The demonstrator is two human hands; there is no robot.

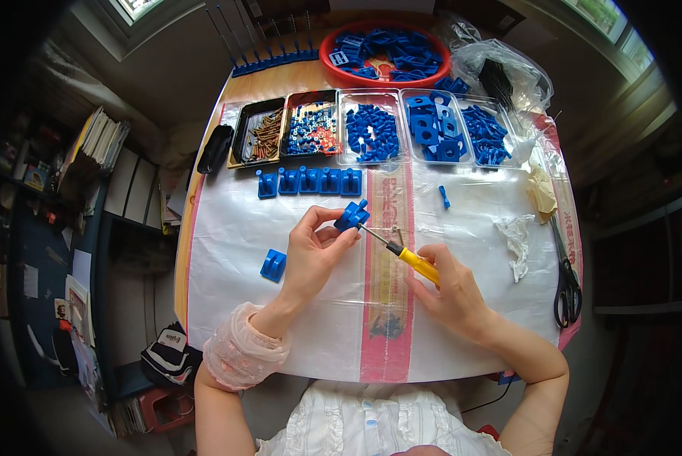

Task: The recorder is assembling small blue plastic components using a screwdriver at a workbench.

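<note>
My left hand (314,251) pinches a small blue plastic part (352,216) above the middle of the table. My right hand (449,290) grips a screwdriver with a yellow handle (417,264); its metal shaft points up-left and its tip meets the blue part. A second blue part (273,264) lies on the white sheet just left of my left hand. A row of several assembled blue parts (309,182) stands in a line beyond my hands.
Trays along the back hold brown screws (263,134), mixed small hardware (310,129) and blue parts (371,133). A red bowl (333,47) of blue parts sits behind them. Black scissors (566,289) lie at the right edge, near crumpled plastic (517,235). One loose blue piece (444,197) lies right of centre.
</note>
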